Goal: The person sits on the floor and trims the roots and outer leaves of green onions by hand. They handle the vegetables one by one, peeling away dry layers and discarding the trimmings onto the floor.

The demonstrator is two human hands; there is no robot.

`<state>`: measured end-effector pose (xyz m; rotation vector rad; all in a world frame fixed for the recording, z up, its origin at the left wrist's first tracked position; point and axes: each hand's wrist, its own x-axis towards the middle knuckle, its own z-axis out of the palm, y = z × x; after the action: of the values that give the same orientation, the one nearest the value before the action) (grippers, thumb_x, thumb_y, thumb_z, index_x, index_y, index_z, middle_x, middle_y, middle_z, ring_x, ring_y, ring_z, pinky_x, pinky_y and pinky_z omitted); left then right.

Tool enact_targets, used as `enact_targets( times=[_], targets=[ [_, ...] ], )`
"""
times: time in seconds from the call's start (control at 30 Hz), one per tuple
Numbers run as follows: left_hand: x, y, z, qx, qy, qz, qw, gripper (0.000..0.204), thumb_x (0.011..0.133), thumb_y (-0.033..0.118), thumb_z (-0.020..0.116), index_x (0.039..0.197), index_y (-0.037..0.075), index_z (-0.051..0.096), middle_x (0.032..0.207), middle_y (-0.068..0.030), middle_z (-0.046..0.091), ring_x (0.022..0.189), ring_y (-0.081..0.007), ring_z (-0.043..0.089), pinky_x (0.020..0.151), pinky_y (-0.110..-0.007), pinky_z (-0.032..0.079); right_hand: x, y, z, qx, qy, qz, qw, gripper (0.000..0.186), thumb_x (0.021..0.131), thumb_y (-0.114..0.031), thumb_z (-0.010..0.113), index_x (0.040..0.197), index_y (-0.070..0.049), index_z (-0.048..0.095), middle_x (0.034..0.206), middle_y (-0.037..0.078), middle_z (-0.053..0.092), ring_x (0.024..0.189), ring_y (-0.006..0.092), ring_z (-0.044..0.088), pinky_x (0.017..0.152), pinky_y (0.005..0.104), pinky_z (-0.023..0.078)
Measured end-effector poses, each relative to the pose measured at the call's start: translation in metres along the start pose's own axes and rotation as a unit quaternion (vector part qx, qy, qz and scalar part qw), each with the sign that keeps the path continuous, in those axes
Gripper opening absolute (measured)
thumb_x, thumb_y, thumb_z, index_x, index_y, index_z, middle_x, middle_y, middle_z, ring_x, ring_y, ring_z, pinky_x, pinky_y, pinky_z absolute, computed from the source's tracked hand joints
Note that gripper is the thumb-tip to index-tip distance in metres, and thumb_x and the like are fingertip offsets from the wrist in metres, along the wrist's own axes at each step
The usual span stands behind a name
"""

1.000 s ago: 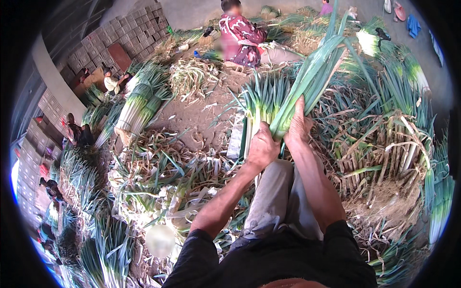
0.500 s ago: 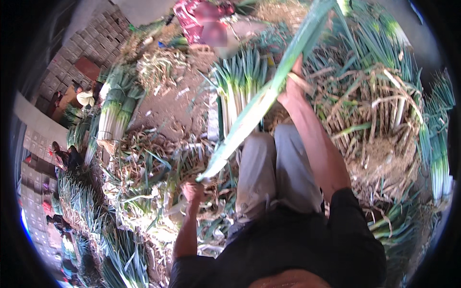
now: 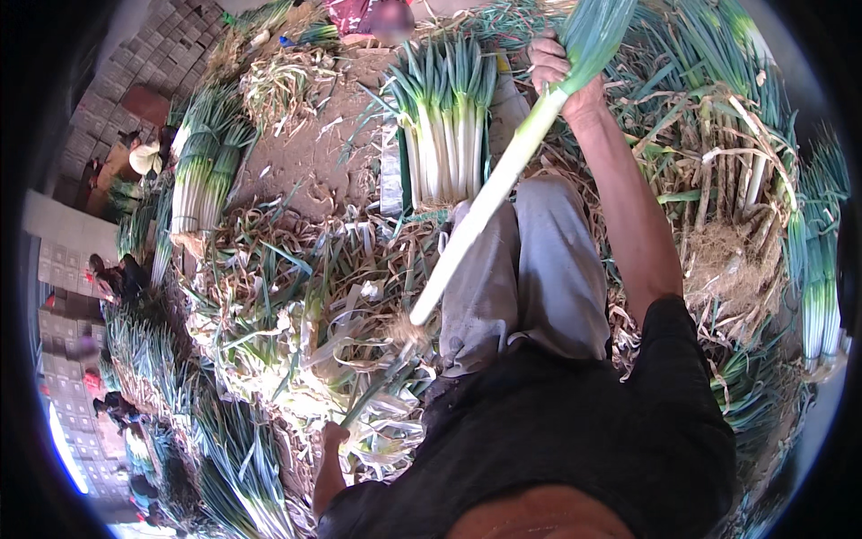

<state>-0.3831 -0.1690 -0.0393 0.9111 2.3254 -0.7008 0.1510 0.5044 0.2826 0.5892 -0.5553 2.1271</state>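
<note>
My right hand (image 3: 564, 79) is closed around a large green onion (image 3: 489, 211) where its white shaft meets the green leaves. The shaft slants down to the left over my knees, and its roots hang near my left knee. Low on the left, my left hand (image 3: 332, 437) is closed on the end of a stripped green leaf (image 3: 373, 392). That strip reaches up toward the onion's root end; whether they still touch I cannot tell. Beyond my knees, trimmed green onions (image 3: 444, 135) stand upright in a tight row in a green-edged holder.
Peeled leaves (image 3: 296, 305) litter the ground to my left. Untrimmed onions with dry roots (image 3: 727, 216) are piled on my right. Tied bundles (image 3: 208, 175) stand at the far left, near stacked boxes (image 3: 153, 63). A person in red patterned clothing (image 3: 352, 16) is at the far edge.
My left hand has pulled down and away from the onion's lower end, drawing a leaf strip with it. The onion's white shaft now shows bare. My right hand has risen slightly.
</note>
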Motion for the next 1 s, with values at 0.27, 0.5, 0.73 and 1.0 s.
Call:
enact_targets(
  times=[0.27,0.5,0.73,1.0],
  targets=[
    [-0.173,0.346,-0.339,-0.624,-0.078,0.404,0.664,0.055,0.089,0.037,0.054,0.128,0.001,0.04,0.107,-0.014,0.058,0.095,-0.0239,0.058,0.083,-0.034,0.047,0.012,0.083,0.004,0.075,-0.104,0.08,0.988,0.042,0.083,-0.026,0.059,0.104,0.008,0.046,0.075,0.005,0.042,0.053,0.0127,0.046,0.047,0.0227,0.043],
    [-0.208,0.425,-0.39,-0.571,0.002,0.5,0.651,0.03,0.086,0.024,0.06,0.102,-0.001,0.055,0.075,-0.0038,0.06,0.056,-0.0083,0.053,0.049,-0.022,0.044,-0.009,0.127,0.014,-0.062,0.162,-0.059,0.983,0.082,0.073,-0.07,0.043,0.115,0.0,0.05,0.102,0.019,0.051,0.101,0.0282,0.049,0.09,0.0473,0.041],
    [-0.193,0.432,-0.384,-0.499,0.144,0.472,0.712,0.039,0.086,0.027,0.061,0.11,-0.004,0.056,0.087,-0.0083,0.063,0.077,-0.0106,0.054,0.07,-0.025,0.045,-0.025,0.132,-0.012,-0.157,0.339,-0.073,0.925,0.03,0.077,-0.015,0.07,0.102,-0.005,0.057,0.092,0.009,0.063,0.079,0.023,0.062,0.072,0.0401,0.053],
    [-0.157,0.462,-0.423,-0.593,-0.036,0.553,0.585,0.051,0.072,0.0,0.068,0.118,-0.005,0.048,0.103,-0.0151,0.06,0.093,-0.0193,0.056,0.085,-0.03,0.044,-0.037,0.154,-0.039,-0.055,0.348,-0.022,0.936,0.036,0.08,-0.033,0.066,0.097,-0.002,0.06,0.081,0.011,0.063,0.068,0.0225,0.06,0.062,0.0344,0.053]
  ],
)
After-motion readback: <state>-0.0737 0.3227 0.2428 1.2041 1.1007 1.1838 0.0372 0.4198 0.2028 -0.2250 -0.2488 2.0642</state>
